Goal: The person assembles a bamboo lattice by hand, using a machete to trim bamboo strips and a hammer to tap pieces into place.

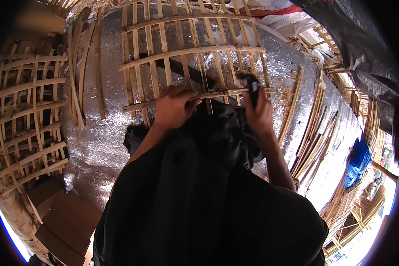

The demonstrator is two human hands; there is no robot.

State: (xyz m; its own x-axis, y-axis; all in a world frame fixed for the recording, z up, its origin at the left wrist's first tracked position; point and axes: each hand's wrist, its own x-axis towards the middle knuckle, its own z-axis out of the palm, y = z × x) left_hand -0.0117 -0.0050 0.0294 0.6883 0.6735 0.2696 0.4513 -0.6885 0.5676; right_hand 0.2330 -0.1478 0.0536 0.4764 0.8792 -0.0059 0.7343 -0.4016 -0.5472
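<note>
A lattice panel of split bamboo slats [164, 37] lies in front of me, its long strips crossed by several cross slats. My left hand [175, 107] rests at the nearest cross slat [137, 106], thumb and fingers curled together beside a lengthwise strip. Whatever sits in that pinch is too small to make out. To the right, my right hand [260, 113] grips a black hammer [252, 86], its hooked head raised over the same cross slat near the panel's right end. Beneath the panel, a dark flat bar [181, 68] shows between the strips.
Silvery foil sheeting [93, 146] covers the floor. Another bamboo lattice [29, 115] stands at the left above brown cardboard [68, 224]. Loose bamboo strips [314, 133] lie at the right, near a blue plastic bag [358, 163]. Dark sheeting [354, 40] hangs at the upper right.
</note>
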